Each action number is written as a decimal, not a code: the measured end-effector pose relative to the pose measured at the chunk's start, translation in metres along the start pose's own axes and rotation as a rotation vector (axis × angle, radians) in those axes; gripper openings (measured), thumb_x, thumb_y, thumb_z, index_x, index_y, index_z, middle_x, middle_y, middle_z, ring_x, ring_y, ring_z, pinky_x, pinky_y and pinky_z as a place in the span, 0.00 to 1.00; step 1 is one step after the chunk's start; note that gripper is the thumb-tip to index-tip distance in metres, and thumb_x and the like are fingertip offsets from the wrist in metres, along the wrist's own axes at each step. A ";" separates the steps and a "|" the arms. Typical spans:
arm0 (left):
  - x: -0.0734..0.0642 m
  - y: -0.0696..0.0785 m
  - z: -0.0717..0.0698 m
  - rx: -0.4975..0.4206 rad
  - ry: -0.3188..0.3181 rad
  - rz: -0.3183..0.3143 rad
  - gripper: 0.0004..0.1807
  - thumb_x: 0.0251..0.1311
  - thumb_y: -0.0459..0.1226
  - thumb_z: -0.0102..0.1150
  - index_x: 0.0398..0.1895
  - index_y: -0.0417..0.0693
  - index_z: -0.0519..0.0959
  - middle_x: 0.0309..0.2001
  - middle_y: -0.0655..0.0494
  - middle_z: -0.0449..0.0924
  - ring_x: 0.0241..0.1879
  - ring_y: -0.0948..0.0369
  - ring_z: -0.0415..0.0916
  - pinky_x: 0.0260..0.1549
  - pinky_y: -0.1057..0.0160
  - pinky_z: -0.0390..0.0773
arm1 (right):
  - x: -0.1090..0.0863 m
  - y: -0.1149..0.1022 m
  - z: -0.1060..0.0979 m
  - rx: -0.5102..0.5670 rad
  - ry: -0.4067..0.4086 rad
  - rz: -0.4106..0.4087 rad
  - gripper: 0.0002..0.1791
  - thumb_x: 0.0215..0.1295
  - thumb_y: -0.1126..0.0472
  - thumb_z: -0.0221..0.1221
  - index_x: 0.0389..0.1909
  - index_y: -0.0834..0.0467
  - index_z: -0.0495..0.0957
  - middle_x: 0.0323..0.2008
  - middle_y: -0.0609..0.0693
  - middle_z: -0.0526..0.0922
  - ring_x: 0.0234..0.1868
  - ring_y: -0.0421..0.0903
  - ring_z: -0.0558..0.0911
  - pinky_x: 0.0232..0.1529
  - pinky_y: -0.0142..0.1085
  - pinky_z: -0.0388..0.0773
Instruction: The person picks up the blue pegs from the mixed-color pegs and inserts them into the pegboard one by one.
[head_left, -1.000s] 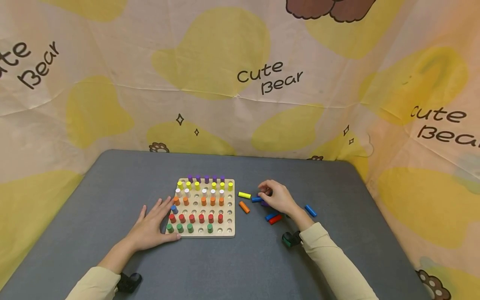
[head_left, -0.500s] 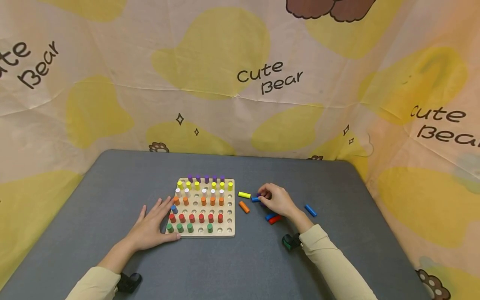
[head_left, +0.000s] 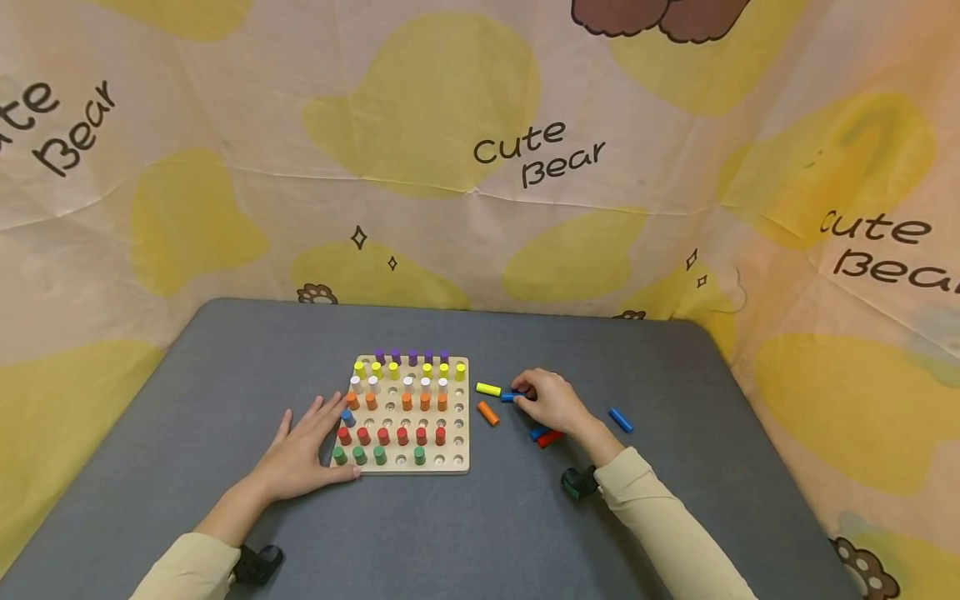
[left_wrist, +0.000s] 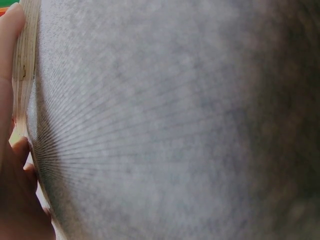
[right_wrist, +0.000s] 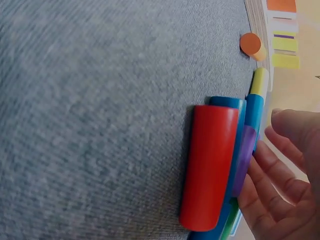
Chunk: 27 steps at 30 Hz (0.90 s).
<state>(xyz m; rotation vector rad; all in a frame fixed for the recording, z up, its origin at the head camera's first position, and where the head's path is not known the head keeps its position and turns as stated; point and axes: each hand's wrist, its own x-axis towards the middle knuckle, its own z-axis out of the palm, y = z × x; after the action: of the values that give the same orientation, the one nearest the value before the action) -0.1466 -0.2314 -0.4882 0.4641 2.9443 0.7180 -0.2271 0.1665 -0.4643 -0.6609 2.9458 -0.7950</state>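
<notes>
A wooden pegboard (head_left: pixel 450 470) lies on the table, holding upright rows of coloured pegs. At its left side, my left hand (head_left: pixel 300 457) rests with spread fingers along the edge and the thumb on the near corner. My right hand (head_left: pixel 558 404) hovers low over loose pegs right of the board. Its thumb and fingertips are around the end of a lying blue peg (head_left: pixel 509 397); the right wrist view shows the thumb apart from the fingers. There, a purple peg (right_wrist: pixel 244 162) lies by the fingertips; the hand hides it in the head view.
Loose yellow (head_left: pixel 488 389) and orange pegs (head_left: pixel 487 413) lie between board and right hand. A red peg (head_left: pixel 550 439) and another blue peg (head_left: pixel 537 433) touch or nearly touch below that hand. One more blue peg (head_left: pixel 621 421) lies farther right. A printed cloth (head_left: pixel 420 108) hangs behind the table.
My right hand has shifted slightly left and lower, onto the blue peg, which has slid a little left. The purple peg beside it became covered. My left hand stays in place.
</notes>
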 end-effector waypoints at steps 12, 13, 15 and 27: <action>0.001 -0.001 0.001 0.000 0.000 0.002 0.61 0.37 0.70 0.60 0.73 0.56 0.46 0.72 0.46 0.47 0.70 0.42 0.41 0.60 0.33 0.32 | 0.005 -0.003 0.005 -0.019 -0.012 -0.022 0.09 0.57 0.61 0.63 0.39 0.55 0.80 0.33 0.46 0.77 0.33 0.41 0.76 0.35 0.32 0.74; 0.001 -0.001 0.001 -0.002 -0.001 0.003 0.61 0.37 0.70 0.59 0.73 0.56 0.46 0.72 0.46 0.47 0.70 0.42 0.41 0.60 0.33 0.32 | 0.005 -0.003 0.005 -0.015 -0.008 -0.028 0.09 0.57 0.61 0.63 0.39 0.55 0.80 0.33 0.47 0.77 0.33 0.41 0.76 0.35 0.32 0.74; 0.001 -0.002 0.000 -0.006 -0.003 0.005 0.61 0.38 0.70 0.59 0.73 0.56 0.46 0.72 0.46 0.47 0.70 0.42 0.41 0.60 0.33 0.32 | 0.005 -0.003 0.005 -0.007 -0.003 -0.034 0.09 0.56 0.62 0.63 0.39 0.56 0.80 0.33 0.48 0.78 0.33 0.41 0.76 0.35 0.33 0.74; 0.000 -0.002 0.000 -0.014 -0.008 0.009 0.60 0.38 0.69 0.60 0.73 0.57 0.45 0.72 0.46 0.47 0.70 0.42 0.41 0.61 0.34 0.31 | 0.009 -0.003 0.005 0.023 -0.032 -0.049 0.09 0.55 0.63 0.63 0.38 0.58 0.80 0.31 0.50 0.77 0.32 0.44 0.75 0.34 0.33 0.72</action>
<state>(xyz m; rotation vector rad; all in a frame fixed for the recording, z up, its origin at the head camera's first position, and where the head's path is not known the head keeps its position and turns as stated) -0.1470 -0.2327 -0.4889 0.4780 2.9292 0.7359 -0.2329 0.1583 -0.4659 -0.7395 2.8981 -0.8137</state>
